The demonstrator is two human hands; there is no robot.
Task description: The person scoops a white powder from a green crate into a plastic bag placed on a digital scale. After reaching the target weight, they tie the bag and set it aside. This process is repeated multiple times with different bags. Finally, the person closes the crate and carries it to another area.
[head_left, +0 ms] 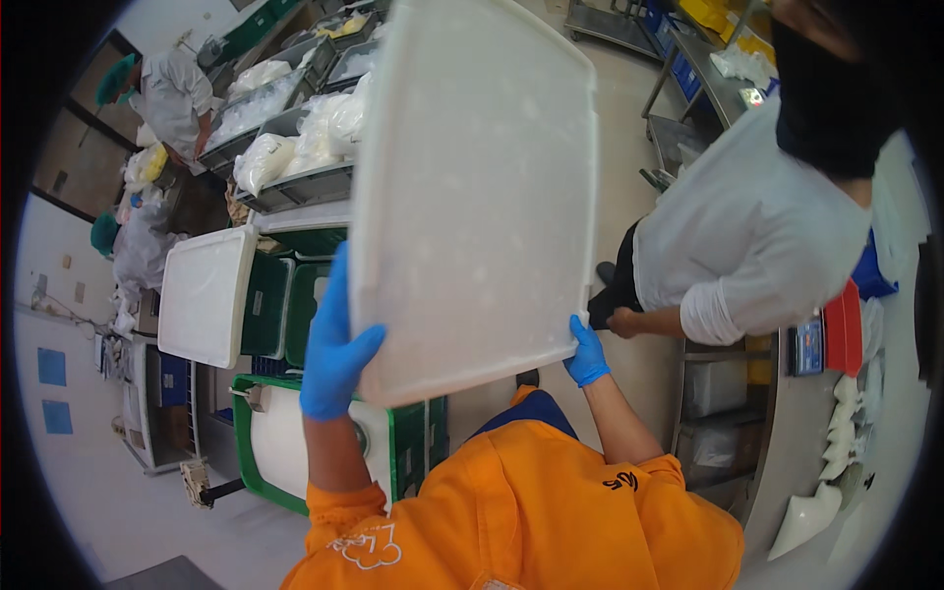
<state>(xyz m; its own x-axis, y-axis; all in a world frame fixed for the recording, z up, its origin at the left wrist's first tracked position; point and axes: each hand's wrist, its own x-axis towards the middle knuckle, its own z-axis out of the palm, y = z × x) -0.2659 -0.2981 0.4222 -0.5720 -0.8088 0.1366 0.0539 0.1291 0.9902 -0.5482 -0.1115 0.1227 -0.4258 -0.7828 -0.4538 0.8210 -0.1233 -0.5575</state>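
Note:
A large white rectangular plastic lid (477, 197) with a raised rim is held up before me, tilted, and covers the middle of the view. My left hand (337, 349), in a blue glove, grips its left edge near the lower corner, thumb over the face. At the lower right corner my right hand (587, 356), also gloved in blue, pinches the rim. Below my left forearm stands a green bin (253, 482) with a white surface inside its rim. Another white lid (205, 295) leans against dark green bins (265, 305) to the left.
Close on the right stands a person in a white top (752, 236). Grey crates (305, 187) with white bags line the far left, where two people in green caps work. A metal shelf (723, 418) and a red bin (843, 329) are at the right.

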